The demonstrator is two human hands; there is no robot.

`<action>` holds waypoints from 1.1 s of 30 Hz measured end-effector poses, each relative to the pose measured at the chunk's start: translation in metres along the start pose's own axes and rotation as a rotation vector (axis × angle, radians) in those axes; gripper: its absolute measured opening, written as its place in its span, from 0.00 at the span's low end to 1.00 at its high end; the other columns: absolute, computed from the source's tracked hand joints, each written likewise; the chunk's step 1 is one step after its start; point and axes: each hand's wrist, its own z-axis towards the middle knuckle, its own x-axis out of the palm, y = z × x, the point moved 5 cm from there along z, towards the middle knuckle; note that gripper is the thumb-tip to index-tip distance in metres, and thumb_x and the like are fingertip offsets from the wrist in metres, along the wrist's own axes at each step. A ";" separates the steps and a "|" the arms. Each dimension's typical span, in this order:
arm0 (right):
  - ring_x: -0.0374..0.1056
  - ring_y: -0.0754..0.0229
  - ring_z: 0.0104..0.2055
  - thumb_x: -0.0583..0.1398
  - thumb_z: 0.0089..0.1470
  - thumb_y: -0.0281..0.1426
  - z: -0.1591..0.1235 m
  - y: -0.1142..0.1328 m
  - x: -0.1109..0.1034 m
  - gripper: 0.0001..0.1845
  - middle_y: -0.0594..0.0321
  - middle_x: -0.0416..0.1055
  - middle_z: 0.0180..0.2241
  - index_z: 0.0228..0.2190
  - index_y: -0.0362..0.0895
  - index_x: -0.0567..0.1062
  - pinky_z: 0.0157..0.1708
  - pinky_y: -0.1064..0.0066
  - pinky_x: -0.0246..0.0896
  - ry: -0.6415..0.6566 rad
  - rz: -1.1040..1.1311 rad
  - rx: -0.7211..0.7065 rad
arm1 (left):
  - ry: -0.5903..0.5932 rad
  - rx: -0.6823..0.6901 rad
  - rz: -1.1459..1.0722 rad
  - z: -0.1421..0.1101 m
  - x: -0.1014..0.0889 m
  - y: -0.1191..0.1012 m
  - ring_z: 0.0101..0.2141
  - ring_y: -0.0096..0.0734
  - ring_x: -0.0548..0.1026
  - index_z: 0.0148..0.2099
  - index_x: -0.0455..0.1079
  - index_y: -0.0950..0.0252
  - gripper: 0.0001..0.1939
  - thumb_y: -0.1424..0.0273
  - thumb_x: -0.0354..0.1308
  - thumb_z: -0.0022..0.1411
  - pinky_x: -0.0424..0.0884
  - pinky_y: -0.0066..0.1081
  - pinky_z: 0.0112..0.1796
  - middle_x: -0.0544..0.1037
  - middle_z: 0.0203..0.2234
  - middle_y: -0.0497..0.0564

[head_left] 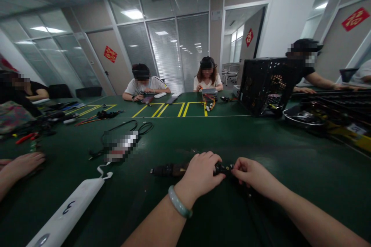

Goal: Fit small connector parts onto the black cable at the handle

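A dark electric screwdriver (166, 170) lies across the green table in front of me, its metal tip pointing left. My left hand (203, 168), with a pale green bangle on the wrist, is wrapped over its body from above. At the black rear end of the tool, my right hand (246, 170) pinches what looks like the end of a dark cable (249, 197). The fingertips partly hide where cable and tool meet. Below the right hand, the cable trails off over the table towards me.
A white power strip (69, 212) marked 3 lies at left. Beyond it are a blurred-out object (123, 146) with black cord and another person's hand (27, 166). A black computer case (266, 87) and a round metal dish (303, 117) stand right. Co-workers sit around the table (179, 133).
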 end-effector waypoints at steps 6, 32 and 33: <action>0.60 0.68 0.18 0.59 0.54 0.36 -0.006 0.005 -0.005 0.09 0.67 0.70 0.21 0.31 0.43 0.69 0.17 0.81 0.52 0.092 0.016 0.061 | -0.005 -0.040 -0.026 -0.001 0.001 0.012 0.43 0.39 0.71 0.47 0.68 0.59 0.18 0.58 0.62 0.57 0.65 0.40 0.46 0.73 0.40 0.49; 0.68 0.62 0.26 0.56 0.58 0.37 -0.012 0.017 -0.019 0.09 0.67 0.72 0.24 0.34 0.44 0.70 0.25 0.75 0.57 -0.037 -0.133 -0.110 | 0.014 0.065 -0.010 -0.002 0.002 -0.006 0.41 0.37 0.69 0.44 0.68 0.59 0.10 0.67 0.58 0.59 0.64 0.39 0.46 0.72 0.39 0.48; 0.68 0.62 0.27 0.56 0.59 0.37 -0.010 0.016 -0.021 0.09 0.67 0.72 0.24 0.34 0.44 0.70 0.26 0.74 0.57 -0.077 -0.130 -0.123 | 0.017 0.058 -0.024 -0.001 0.005 -0.006 0.41 0.36 0.70 0.45 0.68 0.59 0.10 0.68 0.57 0.59 0.65 0.38 0.46 0.72 0.39 0.48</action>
